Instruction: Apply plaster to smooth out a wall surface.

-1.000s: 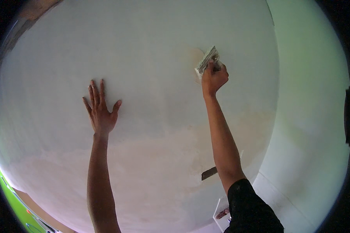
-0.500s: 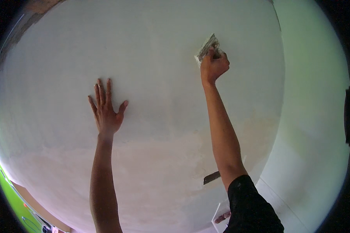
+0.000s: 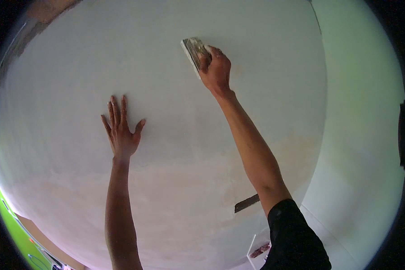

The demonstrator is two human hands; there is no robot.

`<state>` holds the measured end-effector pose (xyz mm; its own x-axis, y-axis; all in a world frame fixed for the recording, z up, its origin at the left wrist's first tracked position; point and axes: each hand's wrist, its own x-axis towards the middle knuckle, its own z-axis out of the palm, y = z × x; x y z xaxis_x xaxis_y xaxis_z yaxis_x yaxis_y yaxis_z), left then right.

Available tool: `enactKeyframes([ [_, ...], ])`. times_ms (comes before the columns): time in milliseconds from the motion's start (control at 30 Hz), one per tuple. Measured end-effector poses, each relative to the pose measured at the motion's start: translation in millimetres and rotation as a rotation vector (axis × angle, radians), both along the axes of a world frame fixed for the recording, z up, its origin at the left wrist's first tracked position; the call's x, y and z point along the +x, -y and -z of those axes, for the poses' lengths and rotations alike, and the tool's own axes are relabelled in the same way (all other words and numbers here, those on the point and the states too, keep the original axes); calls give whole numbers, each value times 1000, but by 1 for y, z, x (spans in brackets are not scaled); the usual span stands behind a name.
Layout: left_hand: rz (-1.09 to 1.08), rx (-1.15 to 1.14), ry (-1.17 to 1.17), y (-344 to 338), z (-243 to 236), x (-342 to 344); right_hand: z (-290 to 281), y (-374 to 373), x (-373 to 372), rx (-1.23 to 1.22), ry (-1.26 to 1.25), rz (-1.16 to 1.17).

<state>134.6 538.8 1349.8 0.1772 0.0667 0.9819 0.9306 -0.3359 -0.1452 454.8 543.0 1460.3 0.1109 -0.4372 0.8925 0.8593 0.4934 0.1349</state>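
Observation:
My right hand (image 3: 218,74) is closed around a plaster-caked trowel (image 3: 192,48), held tilted against the upper part of a plastered wall (image 3: 166,130). The trowel's long pale edge faces left, and my fingers hide most of its handle. Lower and to the left, my left hand (image 3: 123,139) lies flat on the same wall, fingers spread and thumb out to the right. Nothing is in it. The wall is grey around both hands and pinkish beige lower down.
A dark strip (image 3: 246,204) shows on the wall beside my right forearm. At the right, a pale adjoining wall (image 3: 355,135) meets this one in a corner. Rough brown material (image 3: 49,10) borders the upper left. A bright green surface (image 3: 6,220) lies at the lower left.
My right hand has swept the trowel leftward across the upper wall, and the trowel's angle has turned. My left hand has stayed flat in practically the same place.

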Motion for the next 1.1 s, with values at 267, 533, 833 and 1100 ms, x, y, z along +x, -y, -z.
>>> enactKeyframes([
  [267,-17,-73,25,-1,0,-2,28,36,59,-151,-260,-365],
  [533,-22,-63,20,-1,0,-3,-34,8,29,-244,-195,343],
  [833,-40,-41,5,-10,3,-15,31,22,-27,-83,24,-233],
  [1100,-25,-47,-6,-5,-1,-3,168,23,62,-184,-664,-260],
])
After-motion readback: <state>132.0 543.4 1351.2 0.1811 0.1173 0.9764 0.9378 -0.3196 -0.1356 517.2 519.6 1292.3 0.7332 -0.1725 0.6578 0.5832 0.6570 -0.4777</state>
